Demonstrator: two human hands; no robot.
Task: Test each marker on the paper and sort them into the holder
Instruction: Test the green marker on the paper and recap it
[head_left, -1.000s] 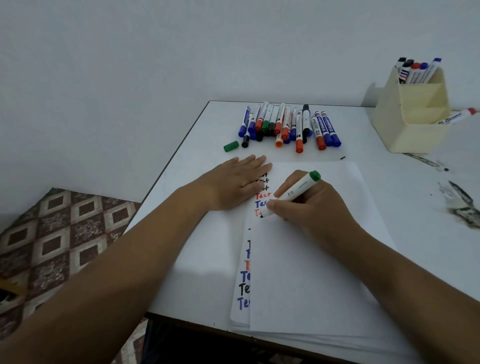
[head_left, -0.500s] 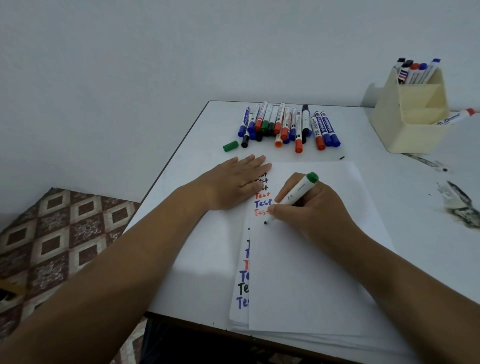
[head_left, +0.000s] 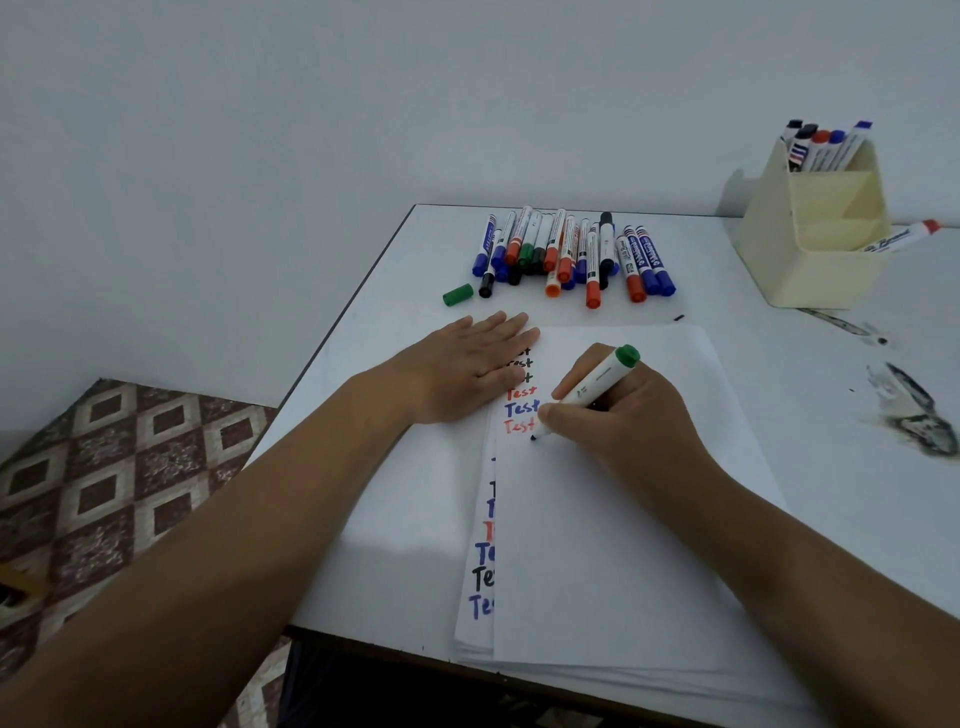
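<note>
My right hand (head_left: 618, 415) holds the green marker (head_left: 587, 392) like a pencil, with its tip down on the top sheet of paper (head_left: 623, 519), just under a red "Test". My left hand (head_left: 457, 369) lies flat with straight fingers on the left part of the paper and keeps it from sliding.

What could go wrong? If I lift my left hand, I think the loose sheets could slip and my word would come out crooked. The green cap (head_left: 457, 294) lies alone on the counter (head_left: 831, 441), far and to the left, next to the pile of markers (head_left: 571, 254). It could roll off, or I might forget it, and then the marker would dry out. The holder (head_left: 815, 234) stands far on the right, so I could bump the pile when I reach across.
</note>
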